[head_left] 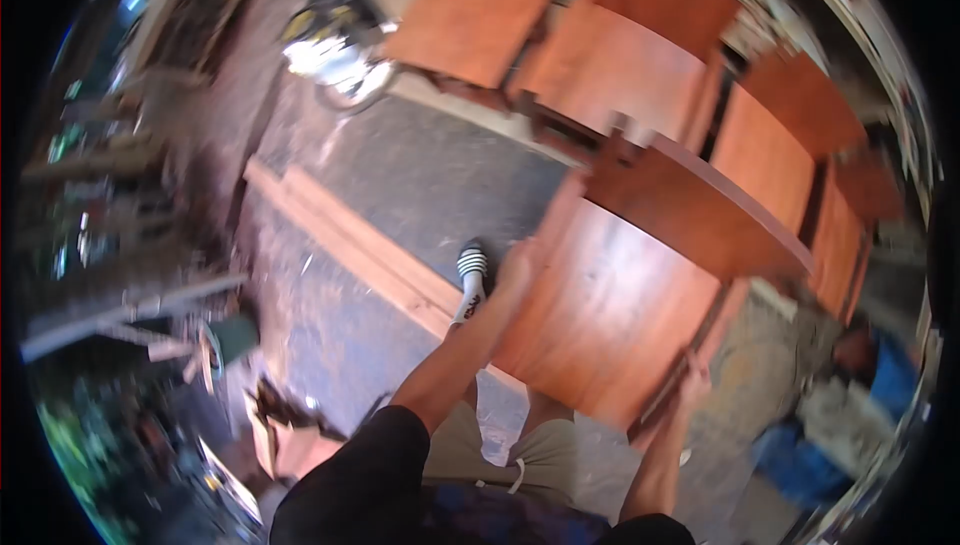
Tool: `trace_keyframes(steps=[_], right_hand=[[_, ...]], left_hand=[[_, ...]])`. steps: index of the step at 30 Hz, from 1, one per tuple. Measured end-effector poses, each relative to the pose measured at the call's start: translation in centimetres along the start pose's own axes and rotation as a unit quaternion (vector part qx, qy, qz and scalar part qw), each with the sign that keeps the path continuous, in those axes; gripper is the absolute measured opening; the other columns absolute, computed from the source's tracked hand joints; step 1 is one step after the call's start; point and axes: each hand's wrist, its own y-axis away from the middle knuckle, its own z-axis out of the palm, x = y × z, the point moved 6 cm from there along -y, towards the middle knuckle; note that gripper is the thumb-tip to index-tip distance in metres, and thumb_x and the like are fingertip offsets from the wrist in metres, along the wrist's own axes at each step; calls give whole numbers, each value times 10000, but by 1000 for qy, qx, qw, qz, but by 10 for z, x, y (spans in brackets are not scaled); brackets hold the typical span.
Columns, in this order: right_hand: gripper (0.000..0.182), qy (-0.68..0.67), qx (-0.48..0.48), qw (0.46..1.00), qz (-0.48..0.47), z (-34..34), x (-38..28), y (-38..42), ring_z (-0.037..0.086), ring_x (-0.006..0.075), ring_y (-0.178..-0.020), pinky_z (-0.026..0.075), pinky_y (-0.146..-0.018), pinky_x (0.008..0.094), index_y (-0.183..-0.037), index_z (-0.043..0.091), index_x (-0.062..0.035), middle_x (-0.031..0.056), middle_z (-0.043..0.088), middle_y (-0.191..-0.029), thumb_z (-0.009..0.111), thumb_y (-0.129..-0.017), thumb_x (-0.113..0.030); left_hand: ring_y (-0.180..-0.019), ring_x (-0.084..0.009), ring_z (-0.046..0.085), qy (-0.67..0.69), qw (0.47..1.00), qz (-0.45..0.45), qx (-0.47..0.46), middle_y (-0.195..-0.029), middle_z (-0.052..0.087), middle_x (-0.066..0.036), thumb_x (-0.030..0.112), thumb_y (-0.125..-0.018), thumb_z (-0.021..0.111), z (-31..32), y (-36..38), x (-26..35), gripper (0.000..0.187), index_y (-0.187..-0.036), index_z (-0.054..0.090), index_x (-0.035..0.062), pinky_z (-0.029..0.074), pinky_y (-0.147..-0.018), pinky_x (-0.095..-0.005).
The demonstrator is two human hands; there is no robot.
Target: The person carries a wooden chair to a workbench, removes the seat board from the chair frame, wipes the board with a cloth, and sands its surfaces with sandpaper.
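Note:
A reddish-brown wooden chair (615, 310) with a broad flat seat and a curved backrest stands before me, its seat tilted in view. My left hand (517, 263) is at the seat's left edge, its fingers blurred and partly hidden by the chair side. On the opposite side, my right hand (693, 382) is closed round the chair's right side rail. Both arms reach forward, one to each side of the seat.
More wooden chairs (625, 65) stand in a row beyond, from top centre to the right. Long planks (360, 255) lie on the floor at left of my foot (472, 270). Blue cloth or bags (805, 460) lie at lower right. A green bucket (232, 338) is at left.

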Motion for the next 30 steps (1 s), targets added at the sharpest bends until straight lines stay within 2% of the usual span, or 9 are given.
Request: trace_keyframes(steps=[1,2,4,10,13,20,24,28,30], right_hand=[[285,26,-6,1000,7,2,-10,19,445,96,-558,385,-525,274,-837,665,-45,-30,509,-620,845,-733,-241],[307,9,20,1000,-12,-2,-9,30,471,104,-563,397,-529,281,-885,668,-41,-22,530,-644,834,-749,-260],[414,-7,-21,998,-51,-6,-28,62,611,155,-820,498,-738,283,-1125,653,51,64,678,-953,784,-843,-222],[325,-24,-98,994,-42,20,-76,172,627,152,-823,504,-749,283,-1123,631,-14,36,672,-927,742,-859,-167],[213,-51,-139,989,-30,69,-133,252,601,120,-769,479,-694,253,-1052,635,-45,-3,642,-846,701,-870,-134],[54,-123,-268,955,-22,240,-244,393,517,83,-653,420,-597,227,-864,624,-98,-48,541,-715,649,-877,-143],[251,-65,-420,891,-161,361,-345,507,604,145,-726,495,-652,270,-1055,610,-27,29,617,-770,633,-818,-109],[275,-78,-452,873,-168,486,-419,566,615,191,-661,529,-616,300,-1053,615,-11,66,630,-781,638,-799,-114],[250,-63,-536,831,-133,551,-469,648,626,205,-664,544,-610,316,-1023,622,-9,83,643,-793,627,-806,-132]], left_hand=[[-1044,-222,624,-47,999,15,10,-1096,695,-131,379,-1010,471,-11,13,22,437,-1097,687,10,443,-937,-347],[-1024,-214,618,-58,998,25,9,-1075,691,-118,382,-1006,483,-28,26,49,423,-1087,690,22,441,-931,-342],[-984,-196,606,-87,995,43,-13,-1033,683,-93,389,-998,507,-42,62,106,397,-1068,695,47,437,-918,-332],[-901,-98,535,47,993,-9,-110,-948,619,0,358,-1008,520,-136,128,252,322,-1014,670,73,416,-830,-297],[-898,-83,535,99,982,57,-149,-941,615,12,363,-1009,519,-207,118,296,304,-982,666,98,414,-820,-292],[-1042,-118,553,109,969,145,-170,-1126,627,-24,358,-989,538,-419,190,525,378,-1191,633,53,412,-928,-301],[-1209,-162,543,113,938,277,-173,-1332,571,-97,304,-957,539,-527,211,632,533,-1387,500,-8,392,-1055,-327],[-1287,-215,521,165,901,375,-143,-1396,549,-156,259,-923,547,-620,207,715,613,-1435,444,-61,367,-1120,-356],[-1277,-217,530,180,882,423,-99,-1390,556,-156,248,-930,534,-670,205,761,592,-1430,451,-57,378,-1110,-348]])
